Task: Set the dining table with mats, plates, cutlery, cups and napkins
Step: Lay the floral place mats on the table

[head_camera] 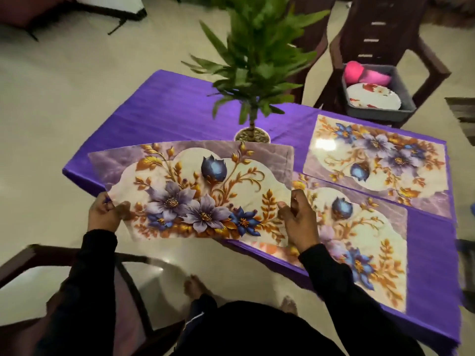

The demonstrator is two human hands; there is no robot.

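Head view: floral mat (200,191) w/ long axis left-right, short ends pinched by both hands (105,214) (299,219).

Dim, warm indoor light, seemingly from overhead. White glare on the far mat (324,144) and a soft sheen on the floor (164,263). Motion blur across the plant (257,55) and the chair (385,34). Wide-angle bending at the edges, with corners sunk in shadow. Sharpest on the held mat (200,191).
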